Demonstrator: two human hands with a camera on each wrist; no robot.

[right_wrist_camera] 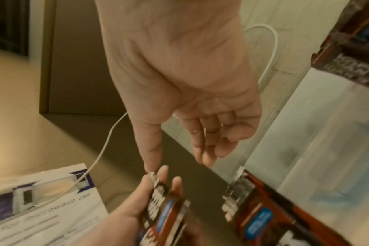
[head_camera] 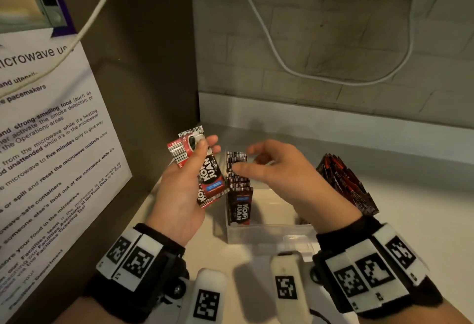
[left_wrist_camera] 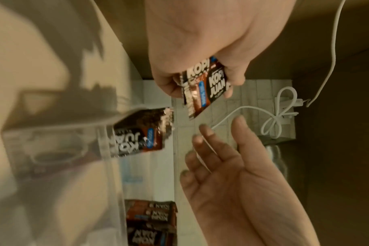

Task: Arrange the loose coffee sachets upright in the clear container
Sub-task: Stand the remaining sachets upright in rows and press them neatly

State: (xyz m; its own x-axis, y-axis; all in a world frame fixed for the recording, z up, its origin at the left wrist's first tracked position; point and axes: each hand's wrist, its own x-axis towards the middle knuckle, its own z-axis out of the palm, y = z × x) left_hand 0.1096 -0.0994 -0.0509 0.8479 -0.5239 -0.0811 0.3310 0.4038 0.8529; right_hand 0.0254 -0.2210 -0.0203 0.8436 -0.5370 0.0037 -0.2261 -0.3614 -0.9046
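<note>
Nearest you, the clear container held a row of upright sachets at its left end. Your right hand hovered just above them, fingers relaxed, empty; your left hand, just left, gripped loose sachets, long axes near vertical. Further sachets lay right, beyond.

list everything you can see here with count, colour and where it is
held sachets: a few, exact count unclear, black-red, fanned in the left hand's grip
upright sachets: one row, black-red, left end of the clear container
clear container: one, transparent, on the counter between the hands
loose sachets: one pile, black-red, on the counter right of the container
counter: one, pale
cable: one, white, hanging on the tiled wall
microwave notice: one, white with purple top, left wall
left hand: holds the sachets
right hand: empty, above the upright row
</note>
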